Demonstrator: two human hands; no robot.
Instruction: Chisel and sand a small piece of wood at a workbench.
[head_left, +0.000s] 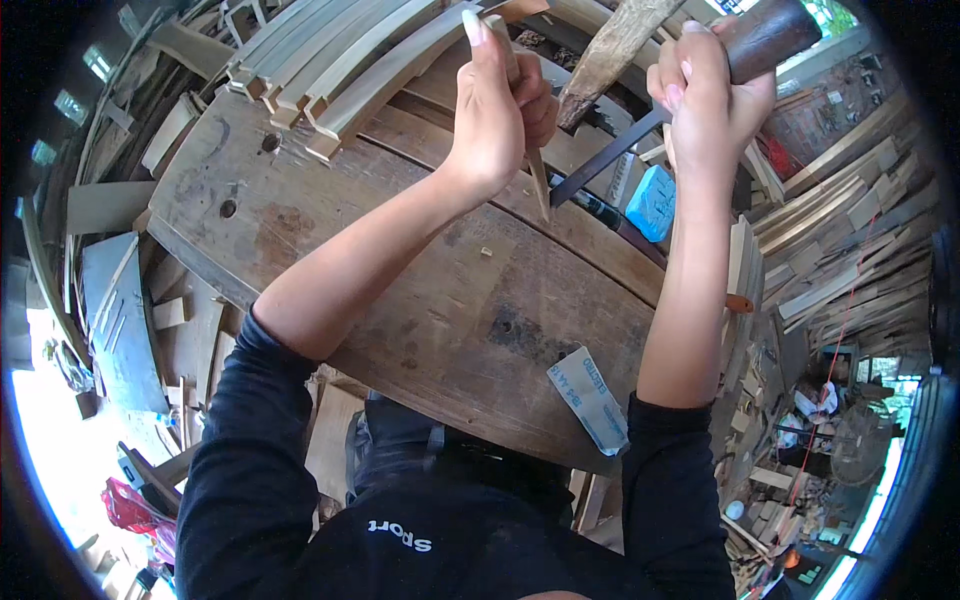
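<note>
While thumb-out, left hand [500, 105] around wood [539, 185]

A crowded woodworking shop

The thick wooden bench [430, 310], stained and bored with round holes [228, 208], speaks of woodwork. Light rails [400, 76] with stepped ends (all much alike) lie side by side at its far left. Boards [845, 208] fill the right side in rough stacks, and offcuts [170, 313] clutter the left. A small chip [487, 251] rests on the bench, and a flat metal blade [605, 160] shows above it.

Room over workbench [450, 310] between forearms [370, 255]; obstacles: stacked slats [355, 55] far left, blue block [652, 203] beside right wrist [705, 175].
</note>
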